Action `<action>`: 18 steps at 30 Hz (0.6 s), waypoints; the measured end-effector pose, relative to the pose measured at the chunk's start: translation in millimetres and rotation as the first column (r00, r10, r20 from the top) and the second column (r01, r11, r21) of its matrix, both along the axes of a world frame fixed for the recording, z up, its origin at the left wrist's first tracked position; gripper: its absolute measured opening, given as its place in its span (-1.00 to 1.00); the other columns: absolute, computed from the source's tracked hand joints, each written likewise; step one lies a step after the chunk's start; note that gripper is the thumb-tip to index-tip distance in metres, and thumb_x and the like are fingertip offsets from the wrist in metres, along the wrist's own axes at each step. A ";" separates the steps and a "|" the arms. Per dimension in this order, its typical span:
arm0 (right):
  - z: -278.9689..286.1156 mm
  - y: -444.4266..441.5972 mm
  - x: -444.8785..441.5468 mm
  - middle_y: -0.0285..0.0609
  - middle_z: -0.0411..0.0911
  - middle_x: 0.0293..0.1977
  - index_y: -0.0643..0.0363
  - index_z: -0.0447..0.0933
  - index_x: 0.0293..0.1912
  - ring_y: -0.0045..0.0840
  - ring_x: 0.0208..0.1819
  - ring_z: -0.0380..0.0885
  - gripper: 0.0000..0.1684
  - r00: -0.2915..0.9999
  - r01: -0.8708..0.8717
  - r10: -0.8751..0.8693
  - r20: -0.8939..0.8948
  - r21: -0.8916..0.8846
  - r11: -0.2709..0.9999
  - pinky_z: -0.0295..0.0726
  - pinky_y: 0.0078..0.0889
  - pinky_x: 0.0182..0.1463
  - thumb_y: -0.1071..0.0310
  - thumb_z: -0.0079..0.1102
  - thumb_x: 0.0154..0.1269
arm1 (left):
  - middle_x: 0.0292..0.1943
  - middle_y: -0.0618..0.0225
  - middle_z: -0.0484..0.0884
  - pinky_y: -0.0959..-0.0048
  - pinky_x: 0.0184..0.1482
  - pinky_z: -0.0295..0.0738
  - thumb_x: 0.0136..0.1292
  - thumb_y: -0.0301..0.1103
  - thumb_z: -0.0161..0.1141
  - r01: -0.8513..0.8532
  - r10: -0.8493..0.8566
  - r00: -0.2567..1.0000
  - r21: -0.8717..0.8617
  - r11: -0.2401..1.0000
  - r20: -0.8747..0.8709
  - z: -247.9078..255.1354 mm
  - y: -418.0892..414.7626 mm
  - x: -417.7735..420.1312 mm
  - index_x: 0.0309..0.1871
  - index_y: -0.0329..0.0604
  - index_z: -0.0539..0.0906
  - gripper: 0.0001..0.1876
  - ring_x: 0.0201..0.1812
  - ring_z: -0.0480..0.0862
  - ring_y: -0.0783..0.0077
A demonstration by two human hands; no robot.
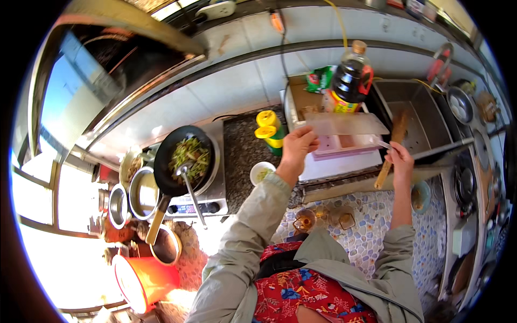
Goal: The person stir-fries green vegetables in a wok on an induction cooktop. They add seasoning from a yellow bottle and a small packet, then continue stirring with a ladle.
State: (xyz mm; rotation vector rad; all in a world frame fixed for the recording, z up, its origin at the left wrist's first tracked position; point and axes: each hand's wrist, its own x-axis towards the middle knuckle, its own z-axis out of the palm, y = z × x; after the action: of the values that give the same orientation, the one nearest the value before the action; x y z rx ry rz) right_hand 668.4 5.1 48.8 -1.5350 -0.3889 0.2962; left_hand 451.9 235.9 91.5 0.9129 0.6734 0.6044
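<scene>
My left hand (299,148) is at the left edge of a pink seasoning box (343,151), its fingers against the raised clear lid (347,123). In my right hand (400,157) is the handle of a small pale plastic spoon (380,142), its bowl at the right end of the box. The box has compartments; one shows reddish-brown contents. Left of my left hand, a small white bowl (262,173) holds chopped pale green pieces. Further left, a black wok (183,161) holds sliced green vegetables with a metal ladle (190,185) resting in it.
The wok stands on an induction cooker (218,161). Yellow-capped bottles (271,131) stand beside it. Behind the box is a large dark sauce bottle (348,80). A wooden-handled brush or spatula (391,153) lies by the steel sink (416,113). Metal pots (144,194) stand left.
</scene>
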 end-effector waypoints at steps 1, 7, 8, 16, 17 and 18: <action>-6.9 -9.5 7.1 -0.24 0.58 -0.35 0.29 0.56 -0.01 -0.67 -0.45 0.54 -0.74 1.000 -0.003 0.003 -0.002 -0.006 1.000 0.56 -0.66 -0.32 0.49 0.12 0.31 | -0.25 0.20 0.63 0.52 -0.24 0.58 0.22 -0.39 0.22 0.032 -0.032 0.999 0.005 0.999 0.001 -1.6 -2.1 2.8 0.08 -0.40 0.50 -0.61 -0.30 0.65 0.43; 5.4 -30.3 -2.4 -0.23 0.60 -0.29 0.29 0.52 0.03 -0.68 -0.38 0.54 -0.70 0.981 -0.143 0.155 -0.118 0.104 0.984 0.55 -0.65 -0.26 0.44 0.17 0.31 | -0.25 0.22 0.61 0.52 -0.29 0.55 0.27 -0.41 0.14 -0.004 0.005 1.000 -0.054 0.999 0.019 -11.9 -1.6 0.1 0.12 -0.38 0.47 -0.62 -0.35 0.61 0.47; 10.0 -31.7 -5.3 -0.23 0.60 -0.30 0.28 0.53 0.03 -0.68 -0.38 0.54 -0.70 0.977 -0.169 0.183 -0.113 0.125 0.978 0.55 -0.66 -0.26 0.45 0.17 0.31 | -0.26 0.24 0.61 0.52 -0.29 0.54 0.26 -0.40 0.15 -0.021 0.023 0.999 -0.066 0.998 0.024 -16.6 -2.4 -2.3 0.11 -0.40 0.47 -0.62 -0.35 0.60 0.48; 83.4 42.5 -64.9 -0.26 0.58 -0.33 0.25 0.53 0.02 -0.69 -0.38 0.52 -0.72 0.897 -0.416 0.439 -0.057 0.231 0.880 0.54 -0.64 -0.24 0.49 0.14 0.31 | -0.34 0.25 0.58 0.50 -0.46 0.47 0.15 -0.39 0.18 0.069 -0.071 0.994 -0.024 0.997 -0.088 -37.0 -12.2 -7.4 0.03 -0.37 0.53 -0.62 -0.48 0.53 0.54; 90.0 61.4 -77.5 -0.26 0.58 -0.32 0.25 0.53 0.02 -0.69 -0.37 0.52 -0.72 0.880 -0.450 0.473 -0.038 0.251 0.857 0.54 -0.63 -0.23 0.48 0.14 0.31 | -0.33 0.26 0.59 0.50 -0.43 0.49 0.14 -0.36 0.20 0.083 -0.081 0.990 0.009 0.997 -0.115 -38.2 -11.8 -7.3 0.06 -0.34 0.52 -0.59 -0.44 0.55 0.53; 100.1 81.7 -92.5 -0.26 0.58 -0.31 0.25 0.53 0.01 -0.69 -0.36 0.52 -0.72 0.870 -0.461 0.489 -0.054 0.257 0.849 0.55 -0.62 -0.22 0.48 0.15 0.31 | -0.32 0.27 0.60 0.50 -0.40 0.50 0.14 -0.34 0.22 0.100 -0.093 0.985 0.043 0.994 -0.143 -37.9 -11.0 -6.8 0.09 -0.31 0.51 -0.57 -0.40 0.57 0.52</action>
State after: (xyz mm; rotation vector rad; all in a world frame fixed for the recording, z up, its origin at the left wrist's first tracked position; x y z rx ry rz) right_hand 575.8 86.8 148.9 -1.1620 -0.6893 0.7030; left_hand 445.1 225.0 53.7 1.0362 0.7384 0.4757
